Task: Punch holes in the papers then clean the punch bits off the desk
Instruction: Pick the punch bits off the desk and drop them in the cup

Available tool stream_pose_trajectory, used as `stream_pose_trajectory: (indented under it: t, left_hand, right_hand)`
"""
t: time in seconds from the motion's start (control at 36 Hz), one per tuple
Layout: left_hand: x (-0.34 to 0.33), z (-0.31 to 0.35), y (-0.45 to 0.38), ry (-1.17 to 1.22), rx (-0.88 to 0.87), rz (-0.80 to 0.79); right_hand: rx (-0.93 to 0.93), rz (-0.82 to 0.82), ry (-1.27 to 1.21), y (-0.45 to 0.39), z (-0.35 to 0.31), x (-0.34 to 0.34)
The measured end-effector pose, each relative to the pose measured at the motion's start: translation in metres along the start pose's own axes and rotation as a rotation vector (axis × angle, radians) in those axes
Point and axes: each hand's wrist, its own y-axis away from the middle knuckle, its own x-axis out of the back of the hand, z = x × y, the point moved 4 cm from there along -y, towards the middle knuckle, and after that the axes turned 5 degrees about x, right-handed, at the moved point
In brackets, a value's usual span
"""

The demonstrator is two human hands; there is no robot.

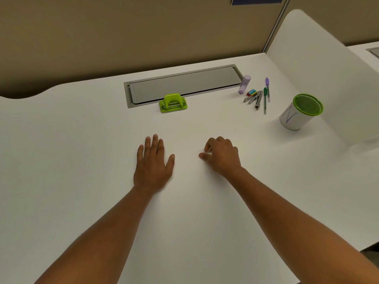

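White tabletop (82, 140), two bare forearms reaching in from the near edge. Left hand (152, 160) lies palm down, flat on the surface, fingers (154, 142) straight and slightly spread, holding nothing. Right hand (222, 155) rests beside it, apart, fingers curled loosely under with the tips on the surface; nothing visible in its grasp.

Green hole punch (173, 103) stands beyond the hands, well apart from both, at the front edge of a grey cable hatch (184, 84). Right of the punch: lilac glue stick (244, 84), small eraser (251, 92), some metal clips (254, 98), green pen (265, 100), purple pen (267, 89). Farther right of the punch, a white cup (295, 117) with a green rim.

Papers and punch bits cannot be made out on the white surface.
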Motion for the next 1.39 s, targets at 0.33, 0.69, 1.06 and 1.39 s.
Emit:
stream_pose_trajectory:
  t: [0.33, 0.69, 1.06, 1.39]
  left_hand:
    - [0.001, -0.001, 0.002, -0.003, 0.004, 0.011]
    - [-0.004, -0.005, 0.001, -0.003, 0.009, 0.045]
    - [-0.002, 0.001, -0.001, 0.001, 0.007, 0.040]
    - [-0.003, 0.001, 0.000, -0.019, 0.008, 0.030]
  right_hand:
    - [-0.185, 0.081, -0.470, -0.015, 0.049, 0.049]
    - [-0.361, 0.609, -0.225, -0.036, 0.164, 0.212]
    - [-0.460, 0.417, 0.156, -0.045, 0.195, 0.216]
    - [0.222, -0.008, -0.095, -0.020, 0.039, 0.071]
